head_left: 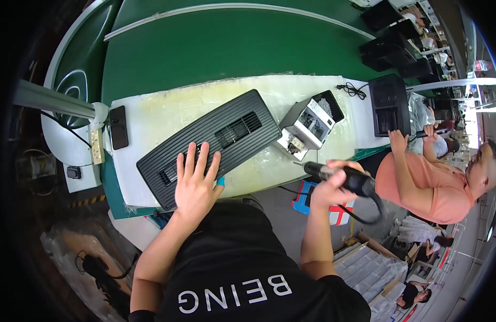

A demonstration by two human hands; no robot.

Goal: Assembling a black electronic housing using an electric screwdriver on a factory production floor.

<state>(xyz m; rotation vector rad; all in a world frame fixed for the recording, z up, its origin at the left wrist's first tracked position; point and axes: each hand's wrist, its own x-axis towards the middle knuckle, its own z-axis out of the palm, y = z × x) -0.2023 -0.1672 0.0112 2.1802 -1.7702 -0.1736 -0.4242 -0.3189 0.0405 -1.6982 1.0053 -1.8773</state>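
Note:
A long black ribbed panel [197,134] with slotted openings lies aslant on the pale sheet covering the bench. My left hand [196,185] rests on its near part, fingers spread, with a blue cover on the thumb. In my right hand [329,189] is a black electric screwdriver [360,185], held off the bench's near edge with its bit pointing left. The bit is close to a silver screw feeder [310,126], apart from it as far as I can tell. Behind the feeder sits a black tray [335,107] with small clear or metallic pieces.
A dark phone [118,127] lies at the bench's left, by a metal post [54,99]. Toward the right are a coiled black cable [353,90] and a black boxy unit [390,104]. A co-worker in an orange shirt [419,185] works close on my right.

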